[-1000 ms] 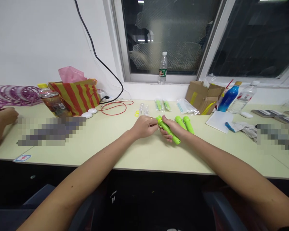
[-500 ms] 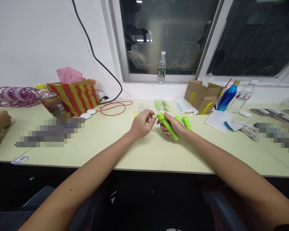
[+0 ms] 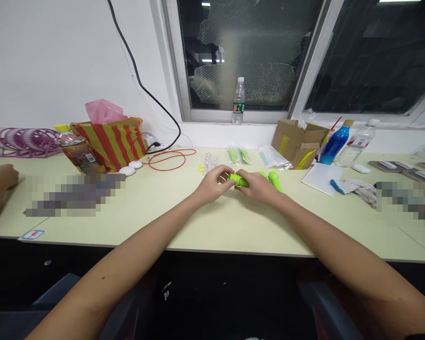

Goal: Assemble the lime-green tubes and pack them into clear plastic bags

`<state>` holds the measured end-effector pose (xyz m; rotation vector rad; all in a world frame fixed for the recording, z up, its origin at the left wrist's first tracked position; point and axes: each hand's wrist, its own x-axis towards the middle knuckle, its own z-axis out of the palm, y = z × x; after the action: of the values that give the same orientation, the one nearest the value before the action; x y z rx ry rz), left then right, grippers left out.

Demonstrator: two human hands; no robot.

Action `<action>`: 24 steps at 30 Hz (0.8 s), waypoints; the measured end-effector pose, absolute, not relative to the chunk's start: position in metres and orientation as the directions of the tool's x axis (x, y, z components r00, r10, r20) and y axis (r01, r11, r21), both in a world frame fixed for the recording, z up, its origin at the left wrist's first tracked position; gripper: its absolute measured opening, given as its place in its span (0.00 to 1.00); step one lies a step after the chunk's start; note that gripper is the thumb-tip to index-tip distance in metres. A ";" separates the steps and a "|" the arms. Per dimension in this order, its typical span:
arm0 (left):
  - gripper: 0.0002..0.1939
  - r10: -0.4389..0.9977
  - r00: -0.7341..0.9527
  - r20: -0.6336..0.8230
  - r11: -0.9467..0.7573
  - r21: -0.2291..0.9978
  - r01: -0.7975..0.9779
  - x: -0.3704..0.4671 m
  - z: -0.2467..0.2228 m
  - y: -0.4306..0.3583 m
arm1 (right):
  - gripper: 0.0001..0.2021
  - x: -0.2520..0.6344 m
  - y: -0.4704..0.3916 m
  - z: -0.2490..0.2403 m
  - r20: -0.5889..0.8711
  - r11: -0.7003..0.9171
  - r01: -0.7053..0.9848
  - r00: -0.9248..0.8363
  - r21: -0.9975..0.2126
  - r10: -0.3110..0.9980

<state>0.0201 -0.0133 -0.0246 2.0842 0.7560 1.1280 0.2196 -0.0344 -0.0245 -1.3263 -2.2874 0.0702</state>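
Note:
A bright green flashlight-shaped tube (image 3: pixel 236 179) with a yellow ring near its head is held above the table, its head turned to the left. My right hand (image 3: pixel 259 186) wraps its body and hides most of it. At the head end, my left hand (image 3: pixel 214 184) curves thumb and fingers around the rim. Right behind my right hand lie more green tubes (image 3: pixel 275 181), partly covered. Clear plastic pieces (image 3: pixel 209 163) and small yellow rings (image 3: pixel 200 167) sit just beyond my left hand.
Bagged green items (image 3: pixel 239 155), a clear packet (image 3: pixel 273 157) and a cardboard box (image 3: pixel 297 144) stand at the back. A striped bag (image 3: pixel 111 144) and a drink bottle (image 3: pixel 80 150) are left. Bottles (image 3: pixel 335 144) and a glove (image 3: pixel 357 188) lie right. Another person's hand (image 3: pixel 2 182) shows far left.
The green tube has swung from steeply tilted toward lying lengthwise, head to the left. My left hand has moved right and closed onto its head; my right hand has turned over it.

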 end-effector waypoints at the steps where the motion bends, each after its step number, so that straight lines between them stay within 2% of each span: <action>1: 0.13 0.732 0.469 0.495 -0.624 0.763 0.169 0.020 -0.025 -0.013 | 0.15 0.219 -0.035 -0.024 0.389 0.512 0.823 -0.400 -0.247 0.830; 4: 0.13 0.727 0.477 0.495 -0.618 0.774 0.138 0.020 -0.026 -0.012 | 0.15 0.220 -0.038 -0.022 0.387 0.507 0.839 -0.409 -0.197 0.827; 11: 0.13 0.734 0.492 0.469 -0.591 0.797 0.124 0.018 -0.028 -0.008 | 0.21 0.222 -0.039 -0.021 0.361 0.546 0.819 -0.462 -0.177 0.810; 18: 0.13 0.711 0.516 0.478 -0.611 0.783 0.116 0.018 -0.029 -0.008 | 0.20 0.222 -0.036 -0.025 0.365 0.570 0.789 -0.474 -0.227 0.801; 24: 0.11 0.747 0.484 0.456 -0.571 0.813 0.114 0.018 -0.025 -0.009 | 0.20 0.223 -0.034 -0.025 0.392 0.607 0.741 -0.488 -0.286 0.780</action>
<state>0.0185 -0.0089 -0.0249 1.9927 0.7097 1.0915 0.2231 -0.0341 -0.0251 -1.2030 -2.3488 0.1066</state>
